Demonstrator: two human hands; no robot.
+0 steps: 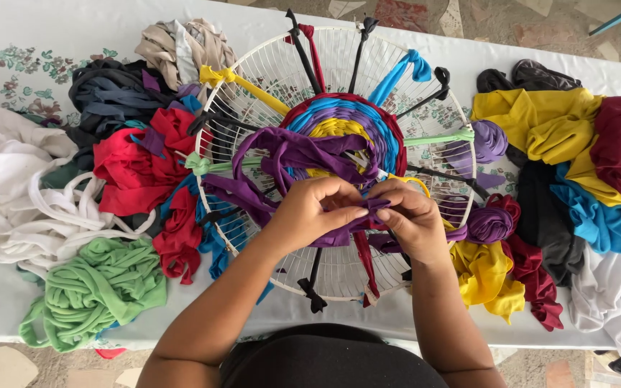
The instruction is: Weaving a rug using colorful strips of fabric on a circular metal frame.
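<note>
While both hands, left point(310, 210) and right point(412, 219), pinch one purple strip point(292, 154) closed between fingers at the near side of the frame point(253, 68), the woven disc point(346, 126) fills only the middle. By my judgement, most of the one round frame is still bare out to its rim. Roughly a dozen tied spokes show, with one green bundle point(98, 291) at the bench's point(66, 32) near left edge.

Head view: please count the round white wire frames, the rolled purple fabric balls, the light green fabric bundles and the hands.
Round white wire frame: 1
Rolled purple fabric balls: 2
Light green fabric bundle: 1
Hands, left hand and right hand, both pinching a purple fabric strip: 2
Total: 6
</note>
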